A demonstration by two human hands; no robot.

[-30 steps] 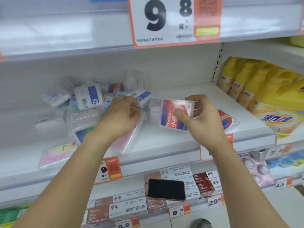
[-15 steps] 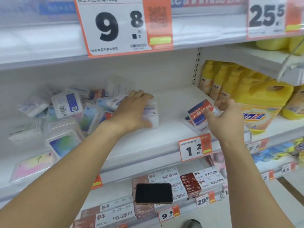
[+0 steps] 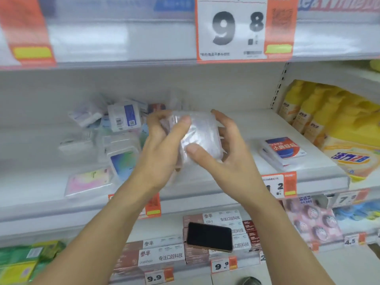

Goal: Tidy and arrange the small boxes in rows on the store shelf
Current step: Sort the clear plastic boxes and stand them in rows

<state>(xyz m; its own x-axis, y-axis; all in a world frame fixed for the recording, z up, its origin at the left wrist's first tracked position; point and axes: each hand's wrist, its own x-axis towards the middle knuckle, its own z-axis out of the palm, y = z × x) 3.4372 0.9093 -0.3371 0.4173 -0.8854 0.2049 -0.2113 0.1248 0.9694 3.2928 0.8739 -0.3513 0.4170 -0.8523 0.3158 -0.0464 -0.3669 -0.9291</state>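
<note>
Both hands hold one clear plastic box (image 3: 202, 132) in the air above the white shelf (image 3: 236, 175). My left hand (image 3: 164, 140) grips its left side, thumb across the front. My right hand (image 3: 224, 149) cups its right side, thumb on the lower front. A jumbled heap of small boxes (image 3: 121, 128) lies on the shelf to the left. A pink flat box (image 3: 88, 181) lies near the front edge. At the right, a small stack of red-and-blue boxes (image 3: 282, 151) rests flat on the shelf.
Yellow detergent bottles and bags (image 3: 333, 124) fill the bay to the right past a divider. A black phone (image 3: 209, 236) lies on toothpaste cartons (image 3: 162, 258) on the shelf below. A large price tag (image 3: 236, 27) hangs from the shelf above.
My right hand set the red-and-blue box down at the right and came back to the middle. My left hand lifted a clear box from the heap's edge, and both hands hold it.
</note>
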